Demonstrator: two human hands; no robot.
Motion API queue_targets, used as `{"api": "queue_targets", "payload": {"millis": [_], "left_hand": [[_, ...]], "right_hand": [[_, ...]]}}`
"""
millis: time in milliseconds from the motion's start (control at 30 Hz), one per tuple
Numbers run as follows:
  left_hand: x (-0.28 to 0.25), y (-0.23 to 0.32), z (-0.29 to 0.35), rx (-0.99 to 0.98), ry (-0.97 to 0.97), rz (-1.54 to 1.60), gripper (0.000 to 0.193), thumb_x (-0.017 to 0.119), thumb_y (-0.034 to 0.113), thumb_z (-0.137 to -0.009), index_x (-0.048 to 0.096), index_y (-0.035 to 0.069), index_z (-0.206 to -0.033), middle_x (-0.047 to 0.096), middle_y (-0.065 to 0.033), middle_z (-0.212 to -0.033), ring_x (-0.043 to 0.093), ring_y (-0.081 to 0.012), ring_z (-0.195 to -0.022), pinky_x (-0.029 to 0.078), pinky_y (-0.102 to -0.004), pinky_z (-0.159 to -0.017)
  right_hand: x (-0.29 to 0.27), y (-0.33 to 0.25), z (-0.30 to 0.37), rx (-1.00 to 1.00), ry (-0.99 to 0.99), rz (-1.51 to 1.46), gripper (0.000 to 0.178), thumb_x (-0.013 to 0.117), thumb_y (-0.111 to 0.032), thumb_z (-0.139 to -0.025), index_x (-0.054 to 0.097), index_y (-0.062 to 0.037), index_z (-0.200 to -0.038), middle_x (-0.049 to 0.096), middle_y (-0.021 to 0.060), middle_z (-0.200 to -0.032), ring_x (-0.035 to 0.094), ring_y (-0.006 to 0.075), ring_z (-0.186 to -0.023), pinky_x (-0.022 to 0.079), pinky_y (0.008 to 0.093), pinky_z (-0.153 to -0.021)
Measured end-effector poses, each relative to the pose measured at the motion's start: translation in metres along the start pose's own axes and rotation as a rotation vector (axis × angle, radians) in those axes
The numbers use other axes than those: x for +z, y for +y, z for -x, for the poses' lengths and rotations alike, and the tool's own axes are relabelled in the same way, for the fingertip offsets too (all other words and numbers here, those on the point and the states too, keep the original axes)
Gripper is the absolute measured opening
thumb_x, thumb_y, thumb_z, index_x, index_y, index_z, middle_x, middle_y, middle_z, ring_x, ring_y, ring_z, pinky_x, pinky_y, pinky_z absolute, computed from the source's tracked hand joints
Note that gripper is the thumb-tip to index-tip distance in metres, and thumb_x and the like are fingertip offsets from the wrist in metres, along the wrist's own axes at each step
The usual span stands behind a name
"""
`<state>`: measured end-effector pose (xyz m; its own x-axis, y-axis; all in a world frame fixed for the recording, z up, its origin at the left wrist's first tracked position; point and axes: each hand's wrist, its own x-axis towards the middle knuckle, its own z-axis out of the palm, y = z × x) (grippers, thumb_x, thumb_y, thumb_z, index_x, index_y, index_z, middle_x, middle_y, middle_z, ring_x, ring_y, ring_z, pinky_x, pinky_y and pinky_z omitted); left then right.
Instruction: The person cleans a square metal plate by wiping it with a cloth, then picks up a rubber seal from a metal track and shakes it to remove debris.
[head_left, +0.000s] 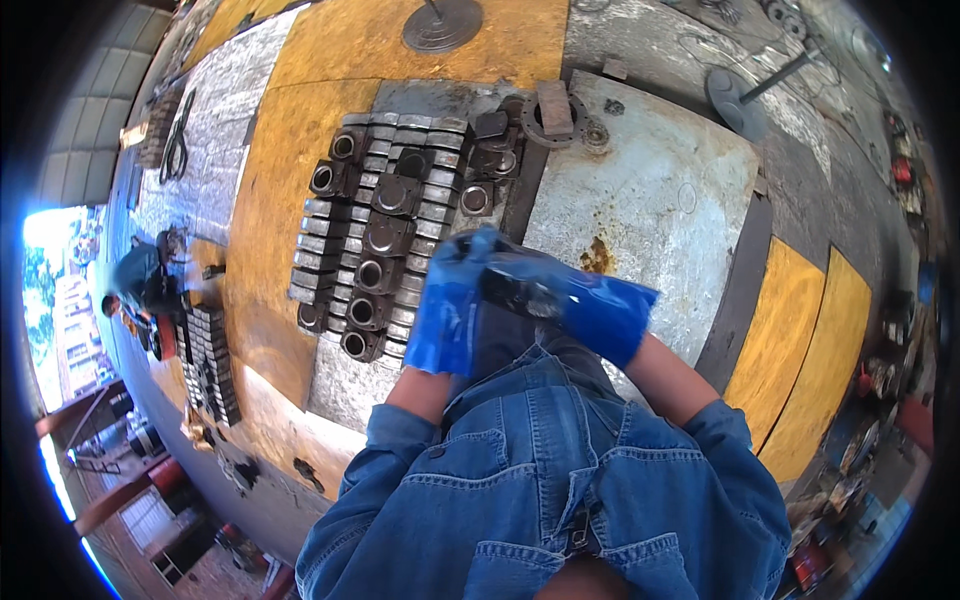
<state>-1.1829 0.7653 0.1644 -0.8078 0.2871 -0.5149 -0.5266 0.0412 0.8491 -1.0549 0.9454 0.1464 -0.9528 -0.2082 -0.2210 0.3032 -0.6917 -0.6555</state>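
Both my hands wear long blue rubber gloves and meet in front of my body. My left hand is closed, its fingers curled at the top. My right hand reaches across to it, closed too, with dark wet smears on the glove. What lies between them, if anything, is hidden. Just beyond and to the left stand rows of grey ribbed metal blocks. Among and on them sit several dark square castings with round bores, such as one casting. A smaller bored casting is nearest my fingers.
To the right lies a large pale metal plate with a rust patch. A flanged ring carries a brick-like block. Round-based stands are farther off. Yellow boards cover the floor. Another person crouches at far left beside stacked blocks.
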Motion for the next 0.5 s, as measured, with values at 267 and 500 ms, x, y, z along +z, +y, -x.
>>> {"api": "queue_targets", "payload": {"millis": [267,500], "left_hand": [[-0.228,-0.054,-0.008,0.067,0.478,-0.175,0.04,0.048,0.039,-0.102,0.069,0.005,-0.104,0.069,-0.0114,-0.103,0.064,-0.0236,-0.089,0.053,-0.04,-0.077],[-0.234,-0.025,0.005,-0.066,0.528,-0.388,0.062,0.068,0.043,-0.083,0.054,0.006,-0.131,0.06,-0.0137,-0.13,0.057,-0.0259,-0.121,0.046,-0.0415,-0.102]], "right_hand": [[-0.058,-0.064,-0.016,0.379,0.331,0.465,0.06,0.06,-0.039,-0.097,0.052,0.0067,-0.136,0.065,0.0196,-0.123,0.065,0.03,-0.112,0.049,0.0375,-0.102],[-0.145,-0.028,-0.007,0.779,0.014,1.474,0.055,0.071,-0.037,-0.082,0.066,0.0003,-0.122,0.069,0.0228,-0.114,0.066,0.0378,-0.107,0.051,0.0428,-0.094]]}}
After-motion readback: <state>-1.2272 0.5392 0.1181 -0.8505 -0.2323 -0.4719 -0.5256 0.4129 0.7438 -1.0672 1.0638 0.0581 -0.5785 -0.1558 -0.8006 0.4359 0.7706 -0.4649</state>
